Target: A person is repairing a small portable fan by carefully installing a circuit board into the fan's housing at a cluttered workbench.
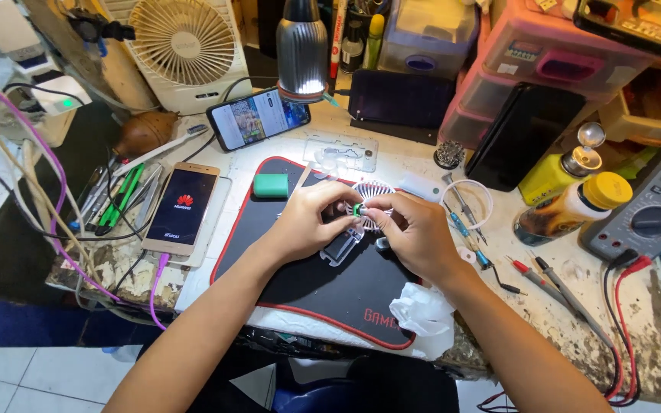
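Note:
Over a black mat with a red border (323, 287), both my hands meet on a small round white fan piece (370, 191) with radial ribs. My left hand (311, 218) pinches its left side, where a small green part (357, 209) shows between the fingertips. My right hand (415, 233) grips the piece from the right. A clear plastic part (342, 246) lies on the mat just under my hands.
A gold phone (183, 206) on a pink cable lies left of the mat, with tweezers and tools (120, 197) beyond. Another phone (258, 118), a lamp (302, 50), a white fan (183, 42), bottles (575, 203), a multimeter (652, 203) with probes, and a crumpled tissue (422, 313) surround the mat.

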